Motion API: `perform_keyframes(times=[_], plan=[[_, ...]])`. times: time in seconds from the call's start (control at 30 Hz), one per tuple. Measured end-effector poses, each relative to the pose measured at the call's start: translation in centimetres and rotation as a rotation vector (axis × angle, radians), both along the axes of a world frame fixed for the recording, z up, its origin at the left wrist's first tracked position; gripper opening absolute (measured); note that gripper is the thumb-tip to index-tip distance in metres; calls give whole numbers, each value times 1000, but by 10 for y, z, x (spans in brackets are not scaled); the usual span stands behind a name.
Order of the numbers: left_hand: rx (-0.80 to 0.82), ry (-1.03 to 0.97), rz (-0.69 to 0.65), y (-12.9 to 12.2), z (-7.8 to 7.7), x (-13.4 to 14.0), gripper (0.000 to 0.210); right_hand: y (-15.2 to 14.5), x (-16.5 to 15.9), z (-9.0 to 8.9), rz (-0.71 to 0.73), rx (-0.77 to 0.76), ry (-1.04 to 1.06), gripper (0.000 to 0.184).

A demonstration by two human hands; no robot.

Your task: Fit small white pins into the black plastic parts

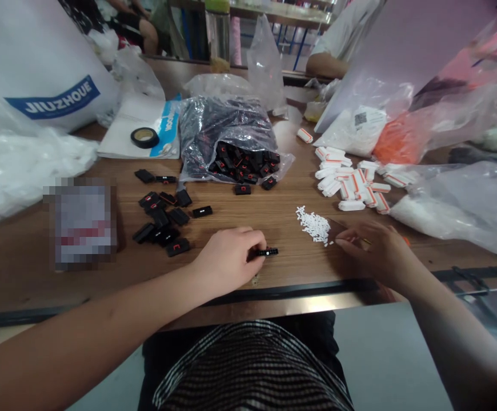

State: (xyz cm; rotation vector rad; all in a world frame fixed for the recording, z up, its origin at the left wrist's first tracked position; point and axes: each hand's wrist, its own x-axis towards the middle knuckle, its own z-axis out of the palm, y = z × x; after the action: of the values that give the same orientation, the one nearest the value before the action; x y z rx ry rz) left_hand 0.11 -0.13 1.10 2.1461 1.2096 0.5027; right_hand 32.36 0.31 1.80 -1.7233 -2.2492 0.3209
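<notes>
I have the fingers of my left hand (231,257) closed on a small black rectangular plastic piece (268,252), which I hold near the front edge of the brown wood-grained table (287,265), a white dot showing on the side turned up. The fingers of my right hand (379,251) are drawn close together just beside a little heap of tiny white plastic bits (315,225) – whether they grip one of those or some thin tool, I cannot tell. As far as I can judge, this one piece is the one being worked on, and a good deal is left. A clear plastic bag (227,123) lies beyond my left hand, well filled with black pieces with red-orange marks, some of them at its open mouth and a couple just in front of it. To the left lies a loose cluster of black rectangular plastic pieces (160,220); a few show white spots, others a red-orange mark, so I cannot say for sure which of them are finished. The white heap holds plenty more bits than the few loose ones at its edge. Beyond it lies a jumbled group of white elongated plastic pieces with orange stripes (357,185), and neither of my hands touches them – what stage those have reached is not something I can make out
</notes>
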Motion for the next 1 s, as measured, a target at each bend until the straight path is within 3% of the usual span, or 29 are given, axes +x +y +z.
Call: perform_keyframes(times=[0.1, 0.2, 0.37, 0.53, 0.8, 1.0], plan=[[1, -13, -4, -1, -1, 0, 7, -7, -26, 7, 26, -3, 189, 12], [6, -18, -2, -3, -2, 1, 7, -14, -65, 9, 181, -22, 377, 7], [0, -35, -9, -4, -3, 2, 6, -15, -109, 1, 323, -88, 422, 9], [4, -48, -13, -4, -4, 1, 7, -15, -114, -3, 353, -63, 378, 9], [-10, -47, -11, -4, -1, 1, 7, -22, -115, 0, 437, 193, 173, 11], [-2, -46, 0, -4, -1, 1, 5, -26, -113, 0, 469, 279, 122, 19]])
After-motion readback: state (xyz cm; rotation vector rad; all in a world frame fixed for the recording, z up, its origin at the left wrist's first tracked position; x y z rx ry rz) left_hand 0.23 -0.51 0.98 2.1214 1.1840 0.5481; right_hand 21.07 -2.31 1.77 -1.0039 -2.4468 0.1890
